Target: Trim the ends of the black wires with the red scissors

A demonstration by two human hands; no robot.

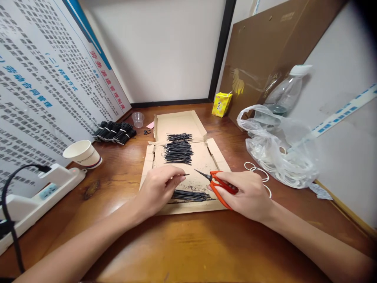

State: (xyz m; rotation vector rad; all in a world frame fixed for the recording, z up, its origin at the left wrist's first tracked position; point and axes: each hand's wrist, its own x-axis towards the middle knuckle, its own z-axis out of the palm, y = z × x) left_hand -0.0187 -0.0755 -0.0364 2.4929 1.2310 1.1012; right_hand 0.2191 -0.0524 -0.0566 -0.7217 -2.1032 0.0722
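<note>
My left hand (160,186) pinches a thin black wire piece (183,175) whose tip points right, just above a flattened cardboard sheet (203,159). My right hand (246,192) grips orange-handled snips (219,184), blades pointing left toward the wire tip with a small gap between. Under my hands lies a row of black wire pieces (190,195). A larger pile of cut black wires (178,151) rests further back on the cardboard.
Bundled black wires (114,131) and a small clear cup (138,119) sit at back left. A paper cup (83,154) and a power strip (38,194) lie left. At right are a plastic bag (279,149), white rubber bands (256,169), a bottle (284,92) and a yellow carton (221,104).
</note>
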